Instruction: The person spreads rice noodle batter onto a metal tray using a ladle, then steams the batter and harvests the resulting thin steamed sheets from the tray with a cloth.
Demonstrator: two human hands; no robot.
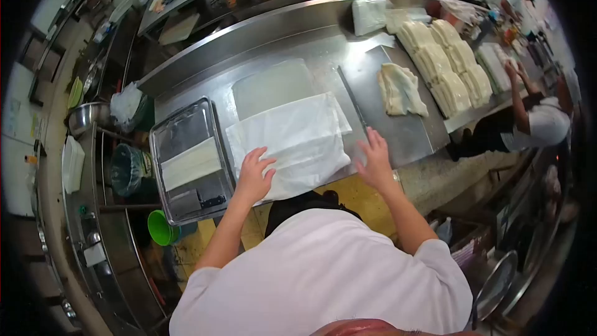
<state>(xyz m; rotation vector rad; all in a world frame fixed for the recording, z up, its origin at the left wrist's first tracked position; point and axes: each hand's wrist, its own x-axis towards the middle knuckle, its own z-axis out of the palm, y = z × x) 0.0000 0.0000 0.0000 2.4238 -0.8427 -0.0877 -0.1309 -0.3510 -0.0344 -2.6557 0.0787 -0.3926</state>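
Observation:
My left hand (pixel 253 177) is at the left front part of a white sheet (pixel 289 137), fingers spread, holding nothing. Past the sheet's right edge, my right hand (pixel 375 160) is open above the steel table's front edge, near the end of a thin dark rod (pixel 353 99). Under the sheet's far side lies a pale translucent board (pixel 273 87). A metal tray (pixel 185 118) on the left holds a flat pale slab (pixel 191 165) and a wide-bladed tool with a black handle (pixel 211 201).
Folded pale dough-like stacks (pixel 440 65) and a crumpled pale piece (pixel 401 90) are on the right of the table. Another person (pixel 538 121) works at the far right. A green bucket (pixel 163 229) and a lined bin (pixel 127 168) stand at left.

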